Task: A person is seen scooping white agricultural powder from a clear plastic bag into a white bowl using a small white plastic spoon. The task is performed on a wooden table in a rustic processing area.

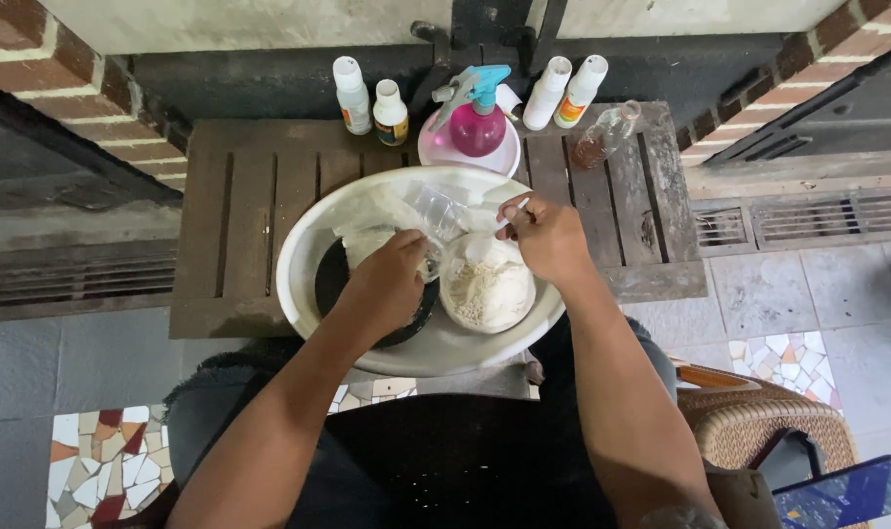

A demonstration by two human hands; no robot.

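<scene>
Head view: your left hand (392,279) grips clear bag (487,289) rim inside white basin (304,260), steadying mouth open. Right hand (548,235) pinches small white tool (517,209), probably spoon, above bag's pale powder. Black pot (333,279) beside bag, in basin.

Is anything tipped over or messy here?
Yes. The clear glass bottle at the back right of the wooden table lies on its side, while the white bottles and the pink spray bottle beside it stand upright. No spill shows.
</scene>
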